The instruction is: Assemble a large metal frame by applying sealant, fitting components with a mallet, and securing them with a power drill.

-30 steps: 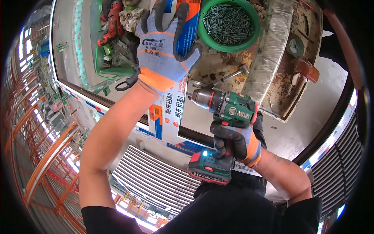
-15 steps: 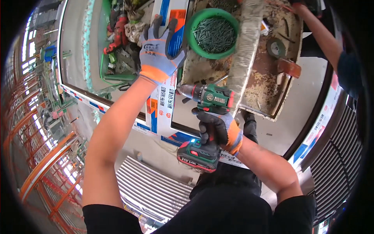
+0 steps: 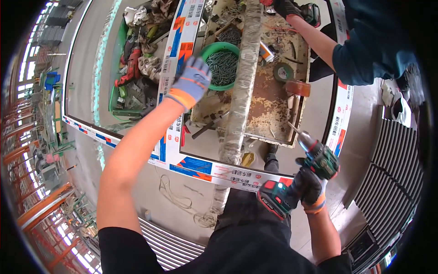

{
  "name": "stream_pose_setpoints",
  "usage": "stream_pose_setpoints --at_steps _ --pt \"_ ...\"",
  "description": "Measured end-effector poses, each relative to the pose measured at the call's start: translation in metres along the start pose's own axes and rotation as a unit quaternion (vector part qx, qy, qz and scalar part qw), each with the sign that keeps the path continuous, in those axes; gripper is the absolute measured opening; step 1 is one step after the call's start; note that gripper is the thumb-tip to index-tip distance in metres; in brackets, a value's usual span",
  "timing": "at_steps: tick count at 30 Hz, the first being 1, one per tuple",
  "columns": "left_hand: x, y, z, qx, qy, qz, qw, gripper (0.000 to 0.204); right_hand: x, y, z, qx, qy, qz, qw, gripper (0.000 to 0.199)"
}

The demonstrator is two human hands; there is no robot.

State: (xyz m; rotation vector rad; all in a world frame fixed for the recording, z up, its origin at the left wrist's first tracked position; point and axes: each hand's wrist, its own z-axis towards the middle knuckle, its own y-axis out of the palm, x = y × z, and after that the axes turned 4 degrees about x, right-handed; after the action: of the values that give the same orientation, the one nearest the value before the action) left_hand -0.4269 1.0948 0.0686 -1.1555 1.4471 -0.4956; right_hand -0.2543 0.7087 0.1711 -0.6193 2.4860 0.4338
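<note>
Head view, right hand: I see the gloved right hand right of centre, low in the view, its fingers wrapped around a drill's handle.
Drill: the green cordless drill sits in that grip, its bit pointing up and left; I have its battery pack to the hand's lower left, with a small lamp lit.
Left hand: the grey-blue glove of the left hand is a little above and left of centre, back toward me, fingers close together; I cannot tell whether it holds or touches anything.
Bowl: just right of that hand, upper centre, I see a green bowl filled with screws.
Frame: a film-covered frame spans the view, one bar running up behind the left hand.
Wrapped bar: a bar in clear wrapping runs from top centre downward, right of the bowl.
Tray: beneath that bar lies a rusty tray; in its right part I make out a round green disc and an orange-brown roll.
Crate: upper left, a green crate holds a red tool among scraps.
Co-worker: upper right, I see another person's dark sleeve and gloved hand above the tray.
</note>
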Motion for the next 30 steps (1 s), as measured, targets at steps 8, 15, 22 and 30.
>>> stream_pose_setpoints --at_steps 8,15,22,30 --pt "0.078 0.110 0.092 -0.207 -0.209 -0.351 0.889 0.035 0.042 -0.071 -0.029 0.047 -0.126 -0.038 0.990 0.043" --pt "0.122 0.200 0.099 -0.142 -0.204 -0.294 0.923 0.028 0.060 -0.102 -0.041 0.146 -0.273 -0.051 0.949 0.040" --pt "0.131 0.183 0.109 -0.066 -0.245 -0.321 0.913 0.026 0.060 -0.121 -0.043 0.083 -0.272 -0.051 0.957 0.039" --pt "0.122 0.193 0.104 -0.071 -0.308 -0.376 0.871 0.032 0.053 -0.108 -0.043 0.038 -0.264 -0.113 0.957 0.035"
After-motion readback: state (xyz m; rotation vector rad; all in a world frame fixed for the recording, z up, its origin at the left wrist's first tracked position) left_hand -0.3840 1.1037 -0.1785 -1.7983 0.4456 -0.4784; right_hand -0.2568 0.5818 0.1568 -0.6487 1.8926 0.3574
